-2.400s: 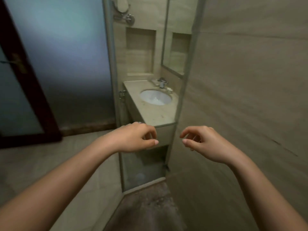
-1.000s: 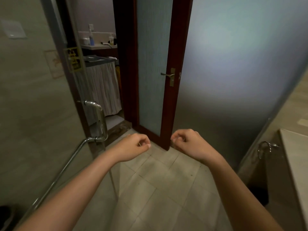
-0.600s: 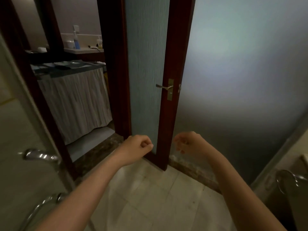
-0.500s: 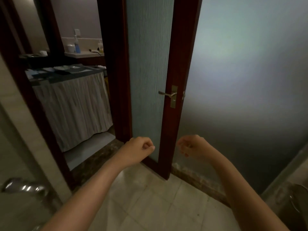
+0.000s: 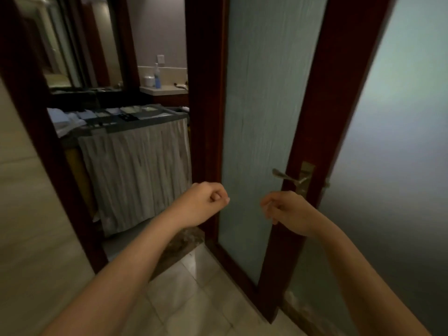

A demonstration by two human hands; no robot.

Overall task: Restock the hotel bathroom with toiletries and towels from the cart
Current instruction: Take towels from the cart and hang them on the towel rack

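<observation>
Through the open doorway stands the housekeeping cart, its front covered by a grey pleated skirt. Its top tray holds small packets in compartments, and folded white towels lie at its left end. My left hand hangs in front of the doorway with fingers loosely curled, holding nothing. My right hand is raised just below the door handle, also loosely curled and empty. Both hands are well short of the cart.
The red-brown wooden door with frosted glass stands open, edge toward me. A frosted glass wall fills the right. The door frame and a tiled wall bound the left. Beyond the cart, a counter carries a blue bottle. Pale floor tiles lie underfoot.
My view has swung from the sink alcove round to the doorway and come closer to it. The cart now shows more fully. Both hands have stayed raised and empty.
</observation>
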